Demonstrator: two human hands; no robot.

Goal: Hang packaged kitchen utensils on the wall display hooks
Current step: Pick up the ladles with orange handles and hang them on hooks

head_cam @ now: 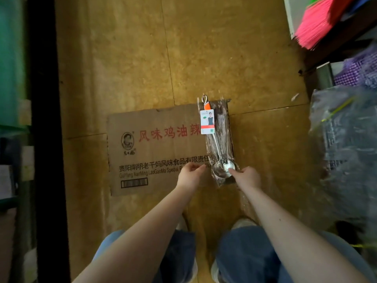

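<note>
A clear packet of steel ladles [219,144] (orange handle tip and label card at its far end) lies along the right edge of a flattened cardboard box [159,148] on the floor [126,58]. The right hand [247,176] rests a stretched forefinger on the ladle bowl, grip apart. The left hand [190,172] curls at the packet's near left edge; whether its grip pinches the wrap, I cannot tell.

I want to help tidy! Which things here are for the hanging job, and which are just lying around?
For the job: packaged long-handled spoons, left hand, right hand.
Just lying about: flattened cardboard box, pink brooms, purple basket, plastic-wrapped bundle.
</note>
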